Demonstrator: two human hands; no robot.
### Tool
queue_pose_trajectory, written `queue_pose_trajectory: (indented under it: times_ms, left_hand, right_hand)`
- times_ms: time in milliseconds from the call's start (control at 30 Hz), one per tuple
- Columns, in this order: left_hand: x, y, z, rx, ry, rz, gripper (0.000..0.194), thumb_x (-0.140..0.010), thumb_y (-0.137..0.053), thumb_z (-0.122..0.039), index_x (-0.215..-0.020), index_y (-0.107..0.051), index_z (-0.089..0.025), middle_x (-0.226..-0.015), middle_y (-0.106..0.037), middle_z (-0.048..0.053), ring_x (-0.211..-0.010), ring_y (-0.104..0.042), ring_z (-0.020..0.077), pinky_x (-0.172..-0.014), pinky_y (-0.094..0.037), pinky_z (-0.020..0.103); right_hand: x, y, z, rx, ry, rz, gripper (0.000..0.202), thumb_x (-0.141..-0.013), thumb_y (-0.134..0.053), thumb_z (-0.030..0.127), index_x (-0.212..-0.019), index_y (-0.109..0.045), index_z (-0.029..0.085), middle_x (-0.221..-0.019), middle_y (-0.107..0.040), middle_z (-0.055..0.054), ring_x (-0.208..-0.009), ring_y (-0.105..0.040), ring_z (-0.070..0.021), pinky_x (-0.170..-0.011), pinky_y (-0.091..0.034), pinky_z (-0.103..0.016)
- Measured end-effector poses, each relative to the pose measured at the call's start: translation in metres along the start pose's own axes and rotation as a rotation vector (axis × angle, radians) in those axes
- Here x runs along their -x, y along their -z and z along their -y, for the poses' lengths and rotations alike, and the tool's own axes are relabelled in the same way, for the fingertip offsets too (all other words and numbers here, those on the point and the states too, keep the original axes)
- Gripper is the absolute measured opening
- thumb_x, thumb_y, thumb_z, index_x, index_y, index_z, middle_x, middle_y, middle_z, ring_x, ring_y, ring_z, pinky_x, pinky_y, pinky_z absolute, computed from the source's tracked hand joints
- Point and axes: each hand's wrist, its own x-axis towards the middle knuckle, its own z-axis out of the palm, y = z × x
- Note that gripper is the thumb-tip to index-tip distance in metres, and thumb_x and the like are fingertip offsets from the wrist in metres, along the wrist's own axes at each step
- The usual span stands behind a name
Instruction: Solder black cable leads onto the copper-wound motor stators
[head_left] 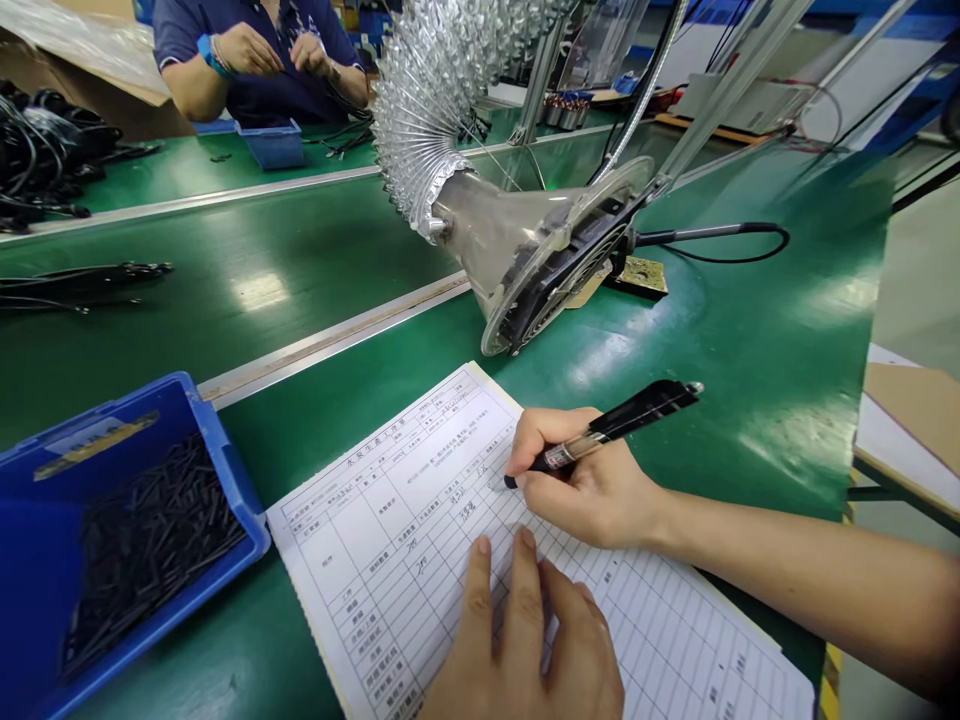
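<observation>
Left grip [525, 650]: released, my fingers spread and laid on the near part of the form [352, 610], holding nothing. Right grip [600, 490]: clenched on the black pen [634, 412], barrel tilted, tip at the ruled rows, beyond my left fingertips. Form, the landmark: printed, partly handwritten, lying on the green worktop [757, 400]. Left of the form, its corner just beside it: blue bin [241, 480] of small black pieces [157, 540]. Beyond the form: clear funnel hood [510, 240], tilted, joined to the silver duct [420, 110]. Right of the hood, beyond the form: a sponge [643, 274] and a black cable loop [780, 238]. Far side, well apart from the form: small blue tray [271, 150], a black cable pile [45, 150] to its left; behind the tray, a person [262, 80] in a dark shirt, both hands raised.
</observation>
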Motion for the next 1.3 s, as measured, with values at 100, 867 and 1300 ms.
queue_pose_trajectory:
  times_ms: [100,867,1300]
  left_hand:
    - [0.000,0.000,-0.001,0.008,0.004,0.015,0.025,-0.093,-0.045,-0.021,-0.107,-0.065,-0.016,-0.101,-0.066,0.004,-0.104,-0.061,0.0305,-0.089,-0.053,0.047]
    - [-0.001,0.008,0.004,0.035,-0.040,0.104,0.027,-0.084,-0.061,-0.025,-0.110,-0.063,-0.017,-0.104,-0.069,0.003,-0.108,-0.060,0.0325,-0.091,-0.050,0.049]
    - [-0.002,0.011,0.005,0.065,-0.033,0.136,0.029,-0.086,-0.060,-0.024,-0.113,-0.062,-0.016,-0.105,-0.070,0.005,-0.110,-0.060,0.0332,-0.092,-0.052,0.049]
  right_hand:
    - [0.001,0.000,-0.001,0.002,-0.008,-0.007,0.009,-0.064,-0.048,0.009,-0.062,-0.055,0.014,-0.054,-0.051,0.004,-0.045,-0.039,-0.0053,-0.041,-0.030,-0.016]
    - [0.002,0.002,0.002,0.040,-0.027,-0.058,0.008,-0.062,-0.049,0.011,-0.059,-0.052,0.018,-0.053,-0.051,0.003,-0.046,-0.040,-0.0081,-0.042,-0.032,-0.020]
    - [0.003,0.004,0.001,0.042,-0.032,-0.110,0.007,-0.065,-0.050,0.013,-0.061,-0.053,0.018,-0.054,-0.051,0.003,-0.046,-0.042,-0.0093,-0.043,-0.034,-0.021]
